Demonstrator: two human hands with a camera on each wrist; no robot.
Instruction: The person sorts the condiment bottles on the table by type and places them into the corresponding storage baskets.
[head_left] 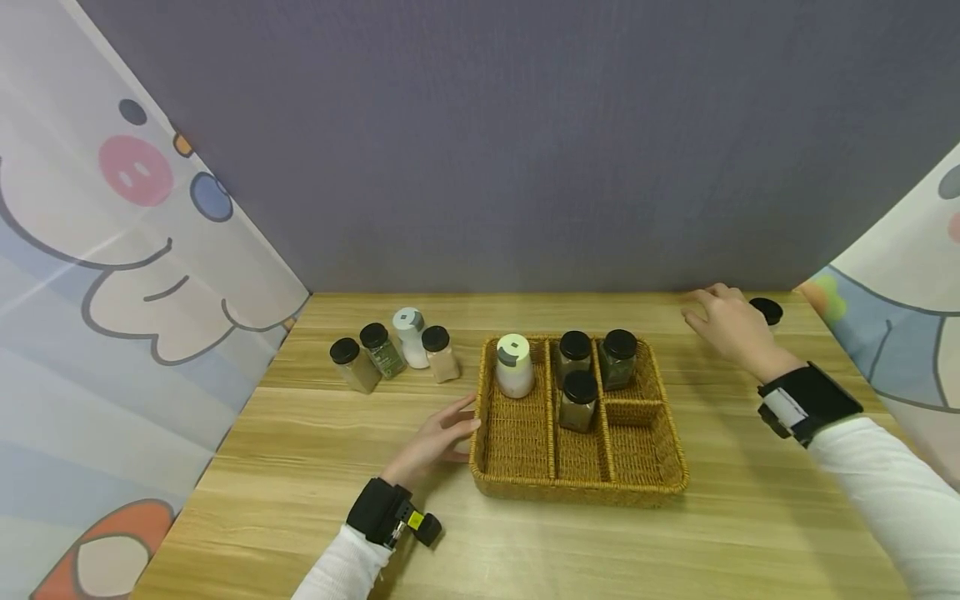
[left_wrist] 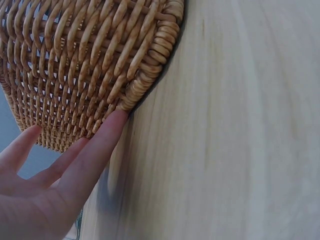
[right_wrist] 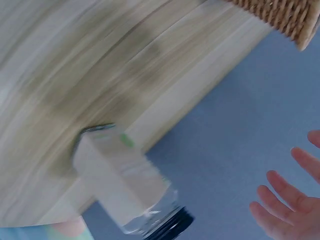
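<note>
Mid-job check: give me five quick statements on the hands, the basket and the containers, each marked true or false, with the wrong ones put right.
1. The left hand touches the left side of the basket. True.
2. The right hand grips the far-right jar. False: the right wrist view shows a gap between them.
3. The basket's middle compartment holds two black-lidded jars. True.
4. The white bottle in the basket stands in the right rear compartment. False: it stands in the long left compartment.
5. Three jars with black lids are on the table left of the basket. True.
</note>
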